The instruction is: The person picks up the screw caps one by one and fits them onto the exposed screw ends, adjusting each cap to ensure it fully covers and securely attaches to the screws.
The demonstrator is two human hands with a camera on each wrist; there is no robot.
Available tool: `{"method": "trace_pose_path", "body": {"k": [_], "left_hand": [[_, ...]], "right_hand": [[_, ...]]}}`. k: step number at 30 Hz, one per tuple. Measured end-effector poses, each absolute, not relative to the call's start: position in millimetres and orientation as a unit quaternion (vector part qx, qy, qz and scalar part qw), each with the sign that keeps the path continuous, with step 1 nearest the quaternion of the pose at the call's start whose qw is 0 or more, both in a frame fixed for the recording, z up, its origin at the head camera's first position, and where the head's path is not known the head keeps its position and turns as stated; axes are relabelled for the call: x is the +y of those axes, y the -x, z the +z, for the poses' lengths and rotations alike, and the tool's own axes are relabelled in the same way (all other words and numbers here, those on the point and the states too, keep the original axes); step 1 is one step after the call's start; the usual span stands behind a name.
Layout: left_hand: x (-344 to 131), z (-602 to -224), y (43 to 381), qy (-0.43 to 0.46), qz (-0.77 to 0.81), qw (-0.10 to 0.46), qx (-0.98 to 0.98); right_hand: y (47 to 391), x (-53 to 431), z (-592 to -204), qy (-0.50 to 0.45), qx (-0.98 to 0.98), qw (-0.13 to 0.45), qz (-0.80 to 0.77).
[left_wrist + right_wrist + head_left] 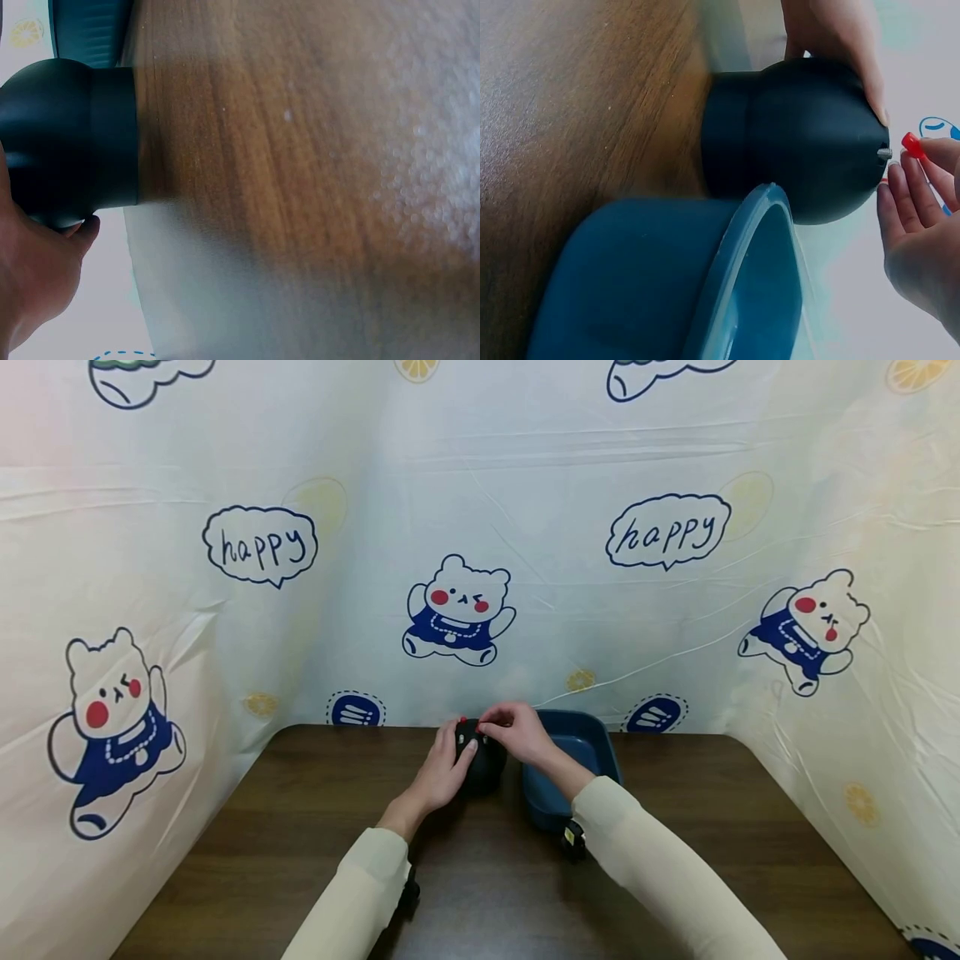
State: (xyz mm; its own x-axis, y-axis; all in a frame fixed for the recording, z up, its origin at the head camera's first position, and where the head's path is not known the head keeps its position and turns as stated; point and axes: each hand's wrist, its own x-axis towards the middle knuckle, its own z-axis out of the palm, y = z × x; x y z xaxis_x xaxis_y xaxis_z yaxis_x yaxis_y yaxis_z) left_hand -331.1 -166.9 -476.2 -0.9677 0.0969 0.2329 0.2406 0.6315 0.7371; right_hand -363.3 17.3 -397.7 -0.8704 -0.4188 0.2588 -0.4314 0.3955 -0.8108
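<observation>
A black, rounded body with a narrower straight base (802, 142) stands on the wooden table; its exact kind I cannot tell. My left hand (444, 768) holds it from the left side, thumb toward me and fingers round the far side. Between thumb and fingertip, my right hand (922, 240) pinches a small red cap (913, 145). That cap is just off a short metal stud (885, 153) on top of the black body. Another red bit (462, 720) shows at the top, near the left fingers. The left wrist view shows mostly the black body's side (60, 142).
Right beside the black body stands a blue plastic basin (536, 797), under the right forearm. Its inside is partly hidden. Behind the brown wooden table (315, 852) hangs a pale printed curtain (360, 610), close to the far edge.
</observation>
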Motion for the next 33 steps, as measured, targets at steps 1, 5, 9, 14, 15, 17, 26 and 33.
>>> {"method": "trace_pose_path", "body": {"k": [1, 5, 9, 14, 15, 17, 26, 33], "left_hand": [[-167, -476, 331, 0.094, -0.419, 0.085, -0.899], [-167, -477, 331, 0.095, -0.416, 0.084, -0.9], [-166, -476, 332, 0.096, -0.417, 0.092, -0.899], [-166, -475, 331, 0.101, -0.417, 0.103, -0.897], [-166, -475, 331, 0.104, -0.416, 0.105, -0.897], [-167, -475, 332, 0.108, -0.415, 0.105, -0.897], [-169, -479, 332, 0.112, -0.414, 0.088, -0.899], [-169, -478, 331, 0.125, -0.416, 0.098, -0.896]], "right_hand": [[364, 16, -398, -0.258, -0.835, 0.007, 0.485], [365, 14, -399, -0.265, -0.836, 0.005, 0.48], [366, 12, -399, -0.267, -0.839, 0.007, 0.475], [365, 9, -397, -0.272, -0.841, 0.012, 0.468], [365, 8, -397, -0.273, -0.841, 0.013, 0.467], [365, 7, -397, -0.277, -0.841, 0.015, 0.465], [363, 1, -403, -0.303, -0.832, 0.019, 0.464], [362, -2, -403, -0.302, -0.834, 0.016, 0.462]]}}
